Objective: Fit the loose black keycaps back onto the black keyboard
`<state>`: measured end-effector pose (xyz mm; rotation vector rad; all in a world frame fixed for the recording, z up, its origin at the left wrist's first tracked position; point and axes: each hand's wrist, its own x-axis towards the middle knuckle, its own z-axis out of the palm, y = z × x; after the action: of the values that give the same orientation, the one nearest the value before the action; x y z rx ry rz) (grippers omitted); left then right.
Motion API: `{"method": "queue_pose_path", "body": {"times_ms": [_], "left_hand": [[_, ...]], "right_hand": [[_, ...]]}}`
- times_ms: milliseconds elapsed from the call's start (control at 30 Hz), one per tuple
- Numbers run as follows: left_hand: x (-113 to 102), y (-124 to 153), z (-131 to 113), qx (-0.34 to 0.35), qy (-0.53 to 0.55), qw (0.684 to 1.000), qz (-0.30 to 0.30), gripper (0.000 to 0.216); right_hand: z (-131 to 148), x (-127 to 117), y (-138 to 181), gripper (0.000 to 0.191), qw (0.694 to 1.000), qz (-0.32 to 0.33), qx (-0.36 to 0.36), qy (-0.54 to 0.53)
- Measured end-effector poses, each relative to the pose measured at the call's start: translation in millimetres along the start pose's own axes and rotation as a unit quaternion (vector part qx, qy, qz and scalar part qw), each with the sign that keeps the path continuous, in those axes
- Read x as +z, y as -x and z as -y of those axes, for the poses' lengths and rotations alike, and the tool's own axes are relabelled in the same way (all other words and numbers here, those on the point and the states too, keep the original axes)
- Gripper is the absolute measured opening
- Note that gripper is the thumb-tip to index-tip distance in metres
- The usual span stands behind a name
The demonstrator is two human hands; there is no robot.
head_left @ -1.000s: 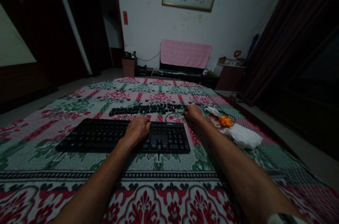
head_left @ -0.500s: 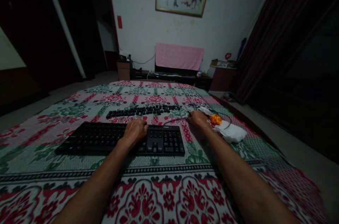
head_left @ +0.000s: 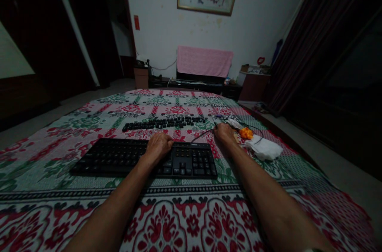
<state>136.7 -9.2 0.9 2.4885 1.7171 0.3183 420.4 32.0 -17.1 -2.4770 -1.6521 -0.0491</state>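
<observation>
A black keyboard (head_left: 113, 156) lies flat on the patterned tablecloth, with keys along its length and bare spots partly under my hand. My left hand (head_left: 158, 144) is closed over its upper middle, fingers curled at the far edge. To the right, my right hand (head_left: 224, 132) rests low on the cloth with fingers pinched. A small dark tip shows at those fingers; what it belongs to is unclear. From the keyboard's back a thin black cable (head_left: 201, 135) runs to the right hand. Many loose black keycaps (head_left: 162, 123) sit in rows behind the keyboard.
Beside my right forearm lie a crumpled white cloth or bag (head_left: 265, 148) and an orange bumpy object (head_left: 246, 133), with a dark cord looping around them. The floral tablecloth (head_left: 191, 220) spreads to the rounded far edge. A pink towel (head_left: 205, 61) hangs beyond, against the wall.
The keyboard has shifted slightly to the right, and my left hand has moved right with it. My right hand stays in about the same place. The view has tilted a little.
</observation>
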Motion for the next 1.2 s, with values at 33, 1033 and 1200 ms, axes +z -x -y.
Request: {"method": "queue_pose_path", "body": {"times_ms": [33,1033,1200], "left_hand": [[0.3,0.0,-1.0,0.002,0.002,1.0,0.0,0.031],[-4.5,8.4,-2.0,0.041,0.005,0.999,0.024,0.03],[-0.7,8.9,0.0,0.04,0.001,0.999,0.015,0.031]], "right_hand": [[0.1,-0.5,0.5,0.036,1.0,-0.001,-0.002,-0.002],[24.0,-10.2,82.5,0.024,0.859,0.064,-0.156,-0.483],[22.1,-10.2,79.5,0.024,0.855,0.036,-0.145,-0.497]]}}
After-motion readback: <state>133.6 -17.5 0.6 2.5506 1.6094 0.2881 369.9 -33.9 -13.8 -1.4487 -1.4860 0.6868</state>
